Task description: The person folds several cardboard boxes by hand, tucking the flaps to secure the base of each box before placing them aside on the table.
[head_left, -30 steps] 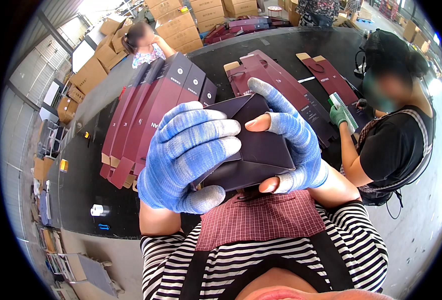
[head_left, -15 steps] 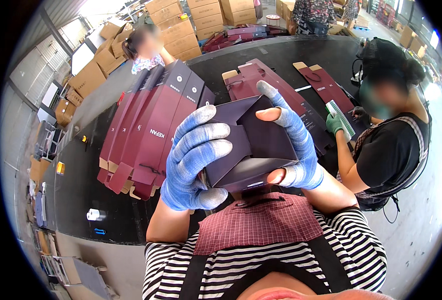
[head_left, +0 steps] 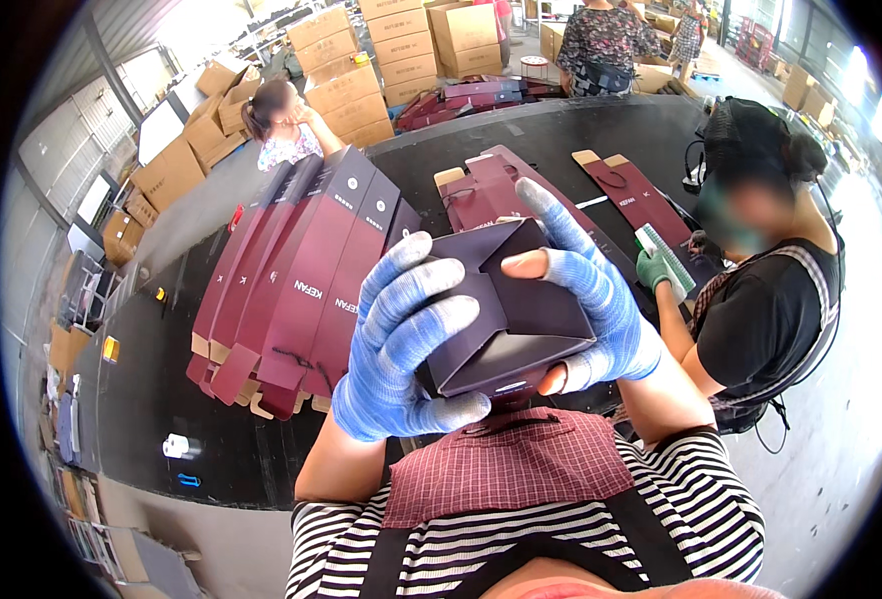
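A dark purple cardboard box (head_left: pixel 536 314) is held upright close to my chest, its folded end facing up. The end flaps lean inward and overlap, with a narrow gap along the left front fold. My left hand (head_left: pixel 396 344), in a blue glove with pale fingertips, wraps the left side, fingers along the edge and thumb at the front corner. Wearing a matching glove with some bare fingertips, my right hand (head_left: pixel 600 304) grips the right side. One of its bare fingertips rests on a flap, and the thumb presses the front edge. The box's lower part is hidden.
Several maroon boxes (head_left: pixel 296 290) lie side by side on the black table (head_left: pixel 141 399), left of my hands. Flat maroon cartons (head_left: pixel 501 180) lie beyond. A co-worker (head_left: pixel 775 309) at right holds a green-and-white brush (head_left: pixel 665 262). A white roll (head_left: pixel 176 446) sits near the left edge.
The flaps at the box's end sit slightly further inward, and my left fingers have shifted right over its edge. The whole view has tilted a little, and the co-worker's brush has moved slightly.
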